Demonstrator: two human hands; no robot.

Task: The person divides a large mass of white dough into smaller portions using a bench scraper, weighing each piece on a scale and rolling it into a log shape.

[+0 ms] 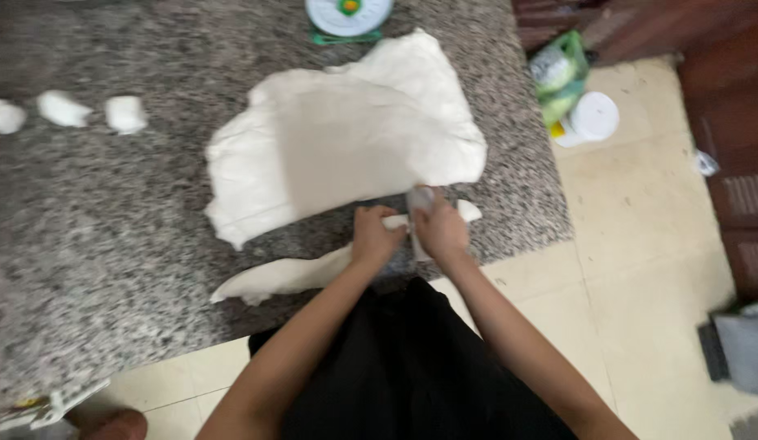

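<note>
The fingers of the left hand (374,238) curl down onto a long strip of white dough (293,275), pinning it near its right end against the speckled grey stone desk (94,244). Just beside it, the right hand (441,232) closes its fingers around a small pale tool (420,204) that stands upright on the same strip; what kind of tool it is cannot be told through the blur. The strip runs from the desk's near edge on the left, under both hands, to a short tip on the right. Just behind the hands lies a large flattened sheet of dough (346,138), its near edge close to the strip. Well apart, at the far left, three small dough lumps (63,110) sit in a row. A round white scale (348,15) stands beyond the sheet
</note>
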